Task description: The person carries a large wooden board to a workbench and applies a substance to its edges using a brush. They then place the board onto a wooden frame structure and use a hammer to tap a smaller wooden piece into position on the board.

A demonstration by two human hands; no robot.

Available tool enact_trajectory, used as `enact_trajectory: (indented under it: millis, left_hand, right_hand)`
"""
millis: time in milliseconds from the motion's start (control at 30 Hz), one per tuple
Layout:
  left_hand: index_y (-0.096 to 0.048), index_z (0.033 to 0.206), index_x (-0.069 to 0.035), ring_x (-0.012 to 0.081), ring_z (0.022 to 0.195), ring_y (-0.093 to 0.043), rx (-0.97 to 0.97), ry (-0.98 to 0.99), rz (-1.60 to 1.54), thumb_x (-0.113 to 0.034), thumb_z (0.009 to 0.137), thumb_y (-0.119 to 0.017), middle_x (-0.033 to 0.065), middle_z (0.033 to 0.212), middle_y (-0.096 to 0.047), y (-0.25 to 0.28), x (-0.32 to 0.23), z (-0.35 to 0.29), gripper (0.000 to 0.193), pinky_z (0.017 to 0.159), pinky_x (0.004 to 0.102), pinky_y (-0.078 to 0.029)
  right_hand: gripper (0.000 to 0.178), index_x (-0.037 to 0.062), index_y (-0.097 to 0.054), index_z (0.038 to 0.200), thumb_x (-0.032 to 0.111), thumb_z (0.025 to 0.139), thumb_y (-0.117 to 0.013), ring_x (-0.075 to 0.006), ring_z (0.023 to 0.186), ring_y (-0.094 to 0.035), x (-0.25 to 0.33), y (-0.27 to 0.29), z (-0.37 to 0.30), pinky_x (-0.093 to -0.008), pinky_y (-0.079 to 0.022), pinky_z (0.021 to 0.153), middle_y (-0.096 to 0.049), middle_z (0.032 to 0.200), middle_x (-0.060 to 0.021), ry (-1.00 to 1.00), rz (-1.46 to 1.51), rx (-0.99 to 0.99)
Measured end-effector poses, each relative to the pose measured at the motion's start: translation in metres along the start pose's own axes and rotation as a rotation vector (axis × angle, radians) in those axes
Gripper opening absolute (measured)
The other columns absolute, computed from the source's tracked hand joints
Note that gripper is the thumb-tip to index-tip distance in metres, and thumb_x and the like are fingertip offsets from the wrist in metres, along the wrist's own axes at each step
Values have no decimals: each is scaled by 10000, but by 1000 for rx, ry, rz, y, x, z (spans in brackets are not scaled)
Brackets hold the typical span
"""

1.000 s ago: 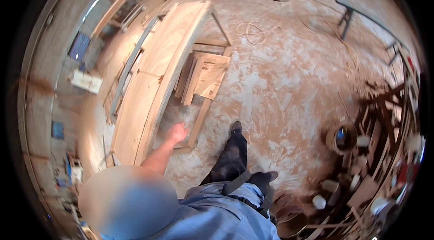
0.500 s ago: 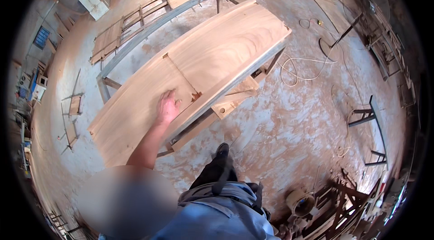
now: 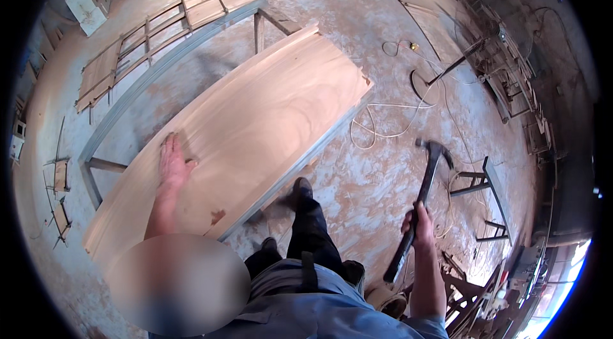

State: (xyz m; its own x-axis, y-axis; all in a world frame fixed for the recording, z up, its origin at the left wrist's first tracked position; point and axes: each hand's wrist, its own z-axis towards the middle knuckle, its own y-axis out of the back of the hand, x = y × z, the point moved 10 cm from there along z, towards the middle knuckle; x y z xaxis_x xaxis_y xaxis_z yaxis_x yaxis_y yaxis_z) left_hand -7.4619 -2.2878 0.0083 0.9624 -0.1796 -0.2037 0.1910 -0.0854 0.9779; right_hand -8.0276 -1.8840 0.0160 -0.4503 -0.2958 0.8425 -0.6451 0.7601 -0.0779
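Note:
A long, pale wooden panel [image 3: 274,109] lies slantwise across grey metal supports, with a raised moulding along its far-left edge. My left hand [image 3: 172,163] rests open on the panel near that moulding, fingers stretched out. Away from the wood, to the right, my right hand [image 3: 418,225] is closed round the dark handle of a claw hammer [image 3: 430,176]. The hammer's head points up and away from me, over the floor. A notch with rough brown wood [image 3: 218,216] shows at the panel's near edge.
A grey metal frame [image 3: 137,80] stands beyond the panel, with slatted wooden frames [image 3: 204,4] behind it. A pale cable [image 3: 399,108] loops over the stained floor. To the right is a metal stand [image 3: 491,189]; timber pieces [image 3: 469,297] lie at the lower right.
My right hand has come into view with the hammer. My left hand has shifted from the panel's middle toward its far-left moulding, and the whole view has moved.

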Motion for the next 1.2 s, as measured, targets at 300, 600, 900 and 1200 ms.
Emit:
enact_trajectory:
  millis: [300, 600, 900, 1200]
  left_hand:
    - [-220, 1466, 15, 372, 1362, -316, 138, 124, 31, -300, 647, -811, 225, 1469, -329, -33, -21, 115, 1058, 1154, 421, -252]
    - [-321, 1395, 7, 386, 1256, -404, 341, 261, 61, -267, 552, -841, 210, 1314, -460, -35, -47, 146, 1027, 1073, 443, -342]
    - [-418, 1313, -36, 386, 1212, -429, 208, 229, 36, -203, 507, -872, 172, 1259, -479, -35, -39, 144, 940, 1035, 455, -372]
    - [-484, 1213, -45, 355, 1129, -485, 254, 338, -10, -219, 556, -844, 155, 1165, -524, -30, -36, 140, 769, 978, 446, -410]
  right_hand:
    - [293, 55, -462, 925, 328, 964, -561, -143, 435, -517, 140, -209, 255, -276, -451, 367, -530, 648, -46, -31, -292, 254]
    - [280, 106, -493, 1005, 386, 994, -489, -137, 423, -498, 156, -331, 382, -294, -425, 364, -531, 622, -37, -103, -430, 419]
    - [277, 117, -535, 1025, 389, 975, -528, -122, 410, -489, 162, -351, 413, -273, -409, 338, -536, 631, -27, -112, -566, 482]
    - [269, 127, -544, 964, 393, 946, -581, -123, 412, -489, 164, -359, 420, -271, -406, 351, -524, 614, -16, -90, -618, 477]
